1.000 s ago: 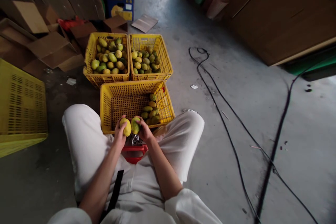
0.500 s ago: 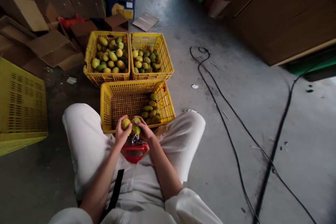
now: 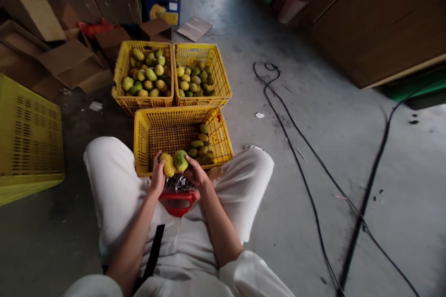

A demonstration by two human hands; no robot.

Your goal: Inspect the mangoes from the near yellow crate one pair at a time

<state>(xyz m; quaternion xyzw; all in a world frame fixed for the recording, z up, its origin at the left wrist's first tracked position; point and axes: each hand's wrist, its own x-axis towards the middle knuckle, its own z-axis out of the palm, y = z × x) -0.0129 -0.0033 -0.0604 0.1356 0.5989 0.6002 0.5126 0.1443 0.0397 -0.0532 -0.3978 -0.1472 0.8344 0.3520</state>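
Note:
My left hand (image 3: pixel 158 177) is closed around a yellow papaya (image 3: pixel 168 165), gripping its left side. My right hand (image 3: pixel 195 172) holds a greener papaya (image 3: pixel 180 161) with the thumb on its near right side. The two fruits are side by side over the near rim of a yellow plastic crate (image 3: pixel 167 123). Inside that crate, several green and yellow papayas (image 3: pixel 197 144) lie along the right end. Below my hands, between my knees, is a red plastic piece (image 3: pixel 179 210), perhaps a stool edge, beside crinkled clear plastic.
Two more yellow crates, one at left (image 3: pixel 117 72) and one at right (image 3: pixel 223 81), stand behind, both with many fruits. Flattened cardboard (image 3: pixel 71 62) is piled at left, near another yellow crate (image 3: pixel 31 134). Black cables (image 3: pixel 296 123) run across the floor at right.
Both hands have turned and spread slightly, exposing more of each fruit. The fruits have shifted a little and their sides show differently. The crates have not moved.

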